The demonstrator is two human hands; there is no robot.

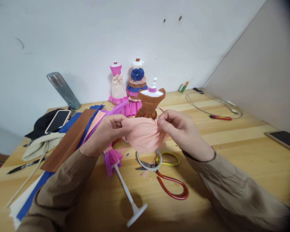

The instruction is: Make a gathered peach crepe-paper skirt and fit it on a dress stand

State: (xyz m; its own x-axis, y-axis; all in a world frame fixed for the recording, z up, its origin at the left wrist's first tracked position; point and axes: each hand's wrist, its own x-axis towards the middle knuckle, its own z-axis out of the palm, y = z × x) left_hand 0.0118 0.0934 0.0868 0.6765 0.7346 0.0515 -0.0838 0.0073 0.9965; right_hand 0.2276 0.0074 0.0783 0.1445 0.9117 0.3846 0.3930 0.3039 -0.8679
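Observation:
Between my two hands a piece of light pink crepe paper [145,133] is stretched, gathered into pleats toward its right end. My left hand [110,130] pinches its left edge. At the gathered end, the thumb and fingers of my right hand [181,130] are closed on the paper. Just behind it stands a small dress form in a brown paper bodice [151,102], its lower part hidden by the pink paper. Below my hands lie scissors [172,190] with red and yellow handles and a roll of tape [139,159]. A white stand [127,187] with magenta crepe paper lies tilted near my left wrist.
Two dressed miniature forms, one with a cream skirt [118,88] and one with a blue flower [137,74], stand by the wall. Left are crepe paper strips [67,141], a phone [58,121] and a bottle [64,90]. Right are a cable [240,111] and another phone [285,140].

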